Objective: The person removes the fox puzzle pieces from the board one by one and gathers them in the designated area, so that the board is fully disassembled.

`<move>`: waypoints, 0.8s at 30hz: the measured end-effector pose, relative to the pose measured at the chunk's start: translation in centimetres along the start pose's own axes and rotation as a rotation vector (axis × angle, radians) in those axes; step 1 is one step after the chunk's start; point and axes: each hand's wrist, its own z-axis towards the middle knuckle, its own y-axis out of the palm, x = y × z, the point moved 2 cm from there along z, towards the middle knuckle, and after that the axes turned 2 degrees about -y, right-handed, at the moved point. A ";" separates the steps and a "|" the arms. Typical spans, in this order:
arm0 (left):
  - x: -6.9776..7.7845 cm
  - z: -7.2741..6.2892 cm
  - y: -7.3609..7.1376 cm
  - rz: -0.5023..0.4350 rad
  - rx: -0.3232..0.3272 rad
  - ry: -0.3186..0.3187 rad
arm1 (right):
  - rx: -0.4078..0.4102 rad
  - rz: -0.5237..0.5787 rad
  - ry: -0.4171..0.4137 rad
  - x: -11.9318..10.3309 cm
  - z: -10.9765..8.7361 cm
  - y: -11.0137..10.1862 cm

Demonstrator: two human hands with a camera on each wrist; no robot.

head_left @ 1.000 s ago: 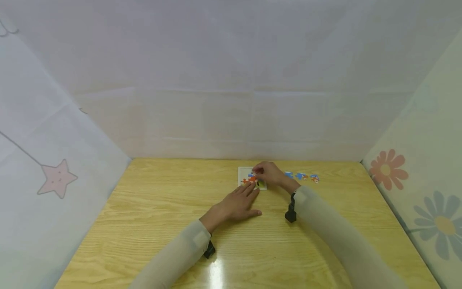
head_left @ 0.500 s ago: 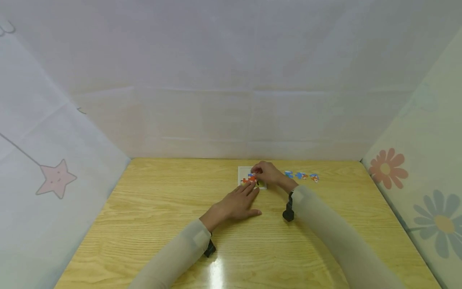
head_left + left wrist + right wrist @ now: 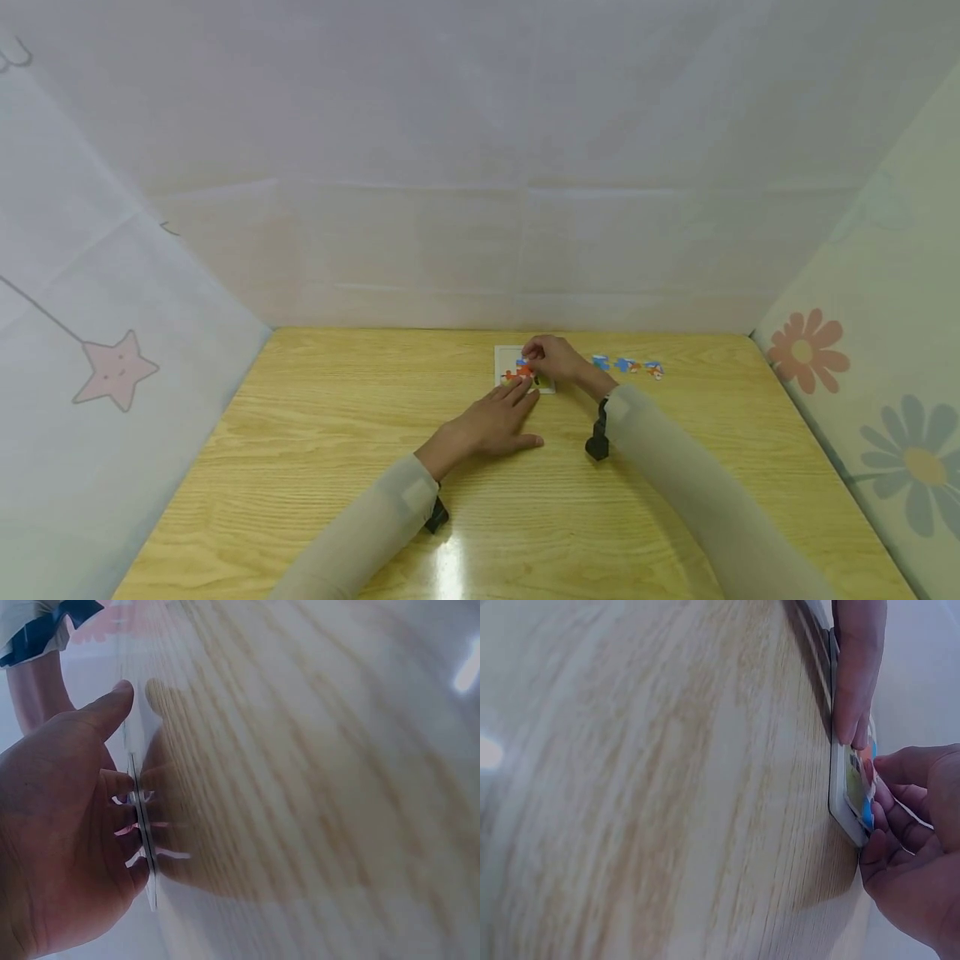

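Puzzle tray [image 3: 506, 356], pale-rimmed, lies flat near the back edge of the wood-grain counter [image 3: 337, 417], a little right of centre from where I sit. Part of its picture is in place: joined pieces [image 3: 523, 370], orange-red and blue, along the middle and near side, with a green patch [image 3: 853, 780] by the near right corner.

Left hand [image 3: 495, 425]: palm down, fingers extended, not gripping. Fingertips rest on the tray's near edge and touch the pieces there; thumb spread out to the right, away from the tray.

Right hand [image 3: 558, 360]: over the tray's right side, thumb and fingers curled in, pinching a puzzle piece [image 3: 868, 813] with blue on it. Fingers hide most of that piece; cannot tell whether it is fully seated. Right wrist view puts it at the tray surface, between my fingertips, just beside the green patch.

To the right of my right hand, a short row of loose pieces [image 3: 627, 365], blue, white and orange, flat on the counter, apart from the tray.

Pale sleeves [image 3: 360, 529] on both arms, dark wrist camera [image 3: 597, 442] strapped below the right hand.
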 end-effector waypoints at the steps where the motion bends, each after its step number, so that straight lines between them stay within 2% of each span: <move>1: 0.0 0.0 0.0 -0.003 0.000 0.001 | 0.005 0.000 0.002 0.0 0.0 0.0; 12: 0.0 -0.1 0.0 -0.042 -0.019 -0.006 | 0.036 -0.026 -0.024 -0.1 -0.3 -0.1; 24: -0.1 0.2 0.2 -0.020 0.008 0.011 | 0.037 -0.068 -0.025 0.1 -0.1 -0.1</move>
